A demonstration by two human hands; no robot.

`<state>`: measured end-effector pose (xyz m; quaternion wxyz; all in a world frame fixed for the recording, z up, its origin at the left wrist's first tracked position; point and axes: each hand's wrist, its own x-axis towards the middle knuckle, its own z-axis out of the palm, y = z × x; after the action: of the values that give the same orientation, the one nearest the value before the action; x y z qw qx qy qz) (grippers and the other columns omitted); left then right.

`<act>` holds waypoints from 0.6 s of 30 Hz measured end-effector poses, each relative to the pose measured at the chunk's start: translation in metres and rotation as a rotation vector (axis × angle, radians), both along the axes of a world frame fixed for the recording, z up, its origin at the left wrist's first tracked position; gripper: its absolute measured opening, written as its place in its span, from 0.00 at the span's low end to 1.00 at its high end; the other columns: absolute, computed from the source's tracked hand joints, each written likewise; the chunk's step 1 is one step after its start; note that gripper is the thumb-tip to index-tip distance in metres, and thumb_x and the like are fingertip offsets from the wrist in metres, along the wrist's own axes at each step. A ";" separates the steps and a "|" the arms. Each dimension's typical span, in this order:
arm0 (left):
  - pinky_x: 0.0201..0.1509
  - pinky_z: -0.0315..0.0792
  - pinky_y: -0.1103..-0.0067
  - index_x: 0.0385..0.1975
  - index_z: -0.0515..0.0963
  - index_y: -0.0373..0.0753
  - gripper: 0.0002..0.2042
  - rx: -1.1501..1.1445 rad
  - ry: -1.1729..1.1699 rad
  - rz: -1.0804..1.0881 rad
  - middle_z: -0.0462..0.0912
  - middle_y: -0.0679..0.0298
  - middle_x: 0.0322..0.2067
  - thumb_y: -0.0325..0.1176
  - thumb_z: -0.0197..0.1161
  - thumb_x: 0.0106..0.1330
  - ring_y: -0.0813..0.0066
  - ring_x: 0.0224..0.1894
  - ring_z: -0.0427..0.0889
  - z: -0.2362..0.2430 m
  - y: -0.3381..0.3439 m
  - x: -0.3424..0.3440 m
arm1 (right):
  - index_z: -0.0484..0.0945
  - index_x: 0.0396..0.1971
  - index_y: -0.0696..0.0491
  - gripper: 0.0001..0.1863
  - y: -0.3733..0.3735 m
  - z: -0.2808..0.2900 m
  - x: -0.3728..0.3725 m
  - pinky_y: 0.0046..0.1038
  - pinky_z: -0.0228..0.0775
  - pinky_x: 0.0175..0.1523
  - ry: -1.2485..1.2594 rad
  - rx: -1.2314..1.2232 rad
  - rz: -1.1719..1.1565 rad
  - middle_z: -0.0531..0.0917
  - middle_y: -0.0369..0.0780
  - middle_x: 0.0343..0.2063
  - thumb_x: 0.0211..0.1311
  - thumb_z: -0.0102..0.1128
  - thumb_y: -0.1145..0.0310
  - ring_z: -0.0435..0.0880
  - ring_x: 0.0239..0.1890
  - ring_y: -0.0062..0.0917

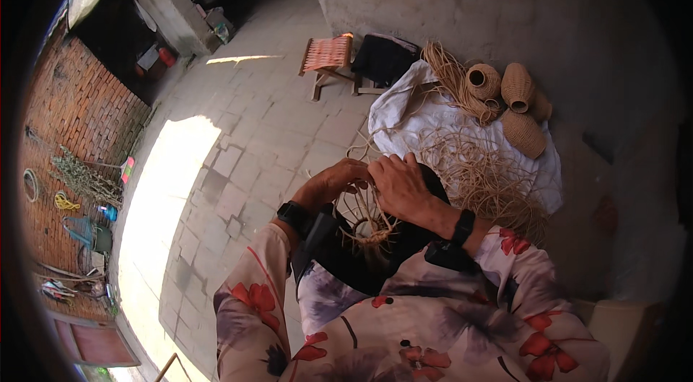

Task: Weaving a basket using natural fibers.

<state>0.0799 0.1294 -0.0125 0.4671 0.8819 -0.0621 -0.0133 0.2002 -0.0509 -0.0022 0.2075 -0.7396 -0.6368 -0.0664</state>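
Note:
A partly woven basket [372, 236] of tan cord or cane stands over my lap, its loose ribs spreading upward around an open middle. My left hand [341, 178] is closed around strands at its upper edge, fingertips curled inward. Right beside it, my right hand [401, 185] pinches strands at the same edge, its back hiding most of what the fingers grip. The two hands nearly touch. A few loose strand ends loop up past the left fingers. Dark cloth covers my lap beneath the weaving.
On a white cloth [399, 104] to the right lie a tangle of loose strands [480, 165], a long bundle [449, 73] and several finished woven vessels [517, 86]. A folding stool [327, 55] and a dark-covered seat [385, 59] stand ahead by the wall. A brick wall [76, 93] runs along the left.

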 end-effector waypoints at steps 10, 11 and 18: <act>0.48 0.72 0.78 0.38 0.78 0.40 0.10 -0.261 0.144 0.198 0.76 0.65 0.42 0.33 0.47 0.69 0.75 0.44 0.77 0.034 -0.031 0.001 | 0.72 0.28 0.55 0.07 -0.018 -0.004 0.007 0.40 0.69 0.37 0.159 0.185 0.039 0.76 0.44 0.30 0.49 0.61 0.72 0.78 0.37 0.40; 0.48 0.72 0.78 0.38 0.78 0.40 0.10 -0.259 0.141 0.208 0.76 0.65 0.42 0.33 0.47 0.69 0.75 0.44 0.77 0.032 -0.029 -0.002 | 0.72 0.28 0.56 0.07 -0.013 -0.006 0.011 0.42 0.70 0.38 0.307 0.154 0.026 0.76 0.46 0.29 0.50 0.61 0.73 0.78 0.35 0.43; 0.44 0.69 0.80 0.36 0.79 0.38 0.13 -0.489 0.186 0.328 0.76 0.67 0.35 0.40 0.54 0.66 0.80 0.41 0.75 -0.003 -0.017 0.001 | 0.71 0.25 0.59 0.08 0.018 -0.013 0.028 0.39 0.69 0.34 0.505 0.121 -0.007 0.77 0.46 0.25 0.53 0.62 0.72 0.78 0.28 0.44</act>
<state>0.0805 0.1127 -0.0159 0.6651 0.7366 0.1227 -0.0031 0.2279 -0.0330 -0.0150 0.4037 -0.7211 -0.5571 0.0816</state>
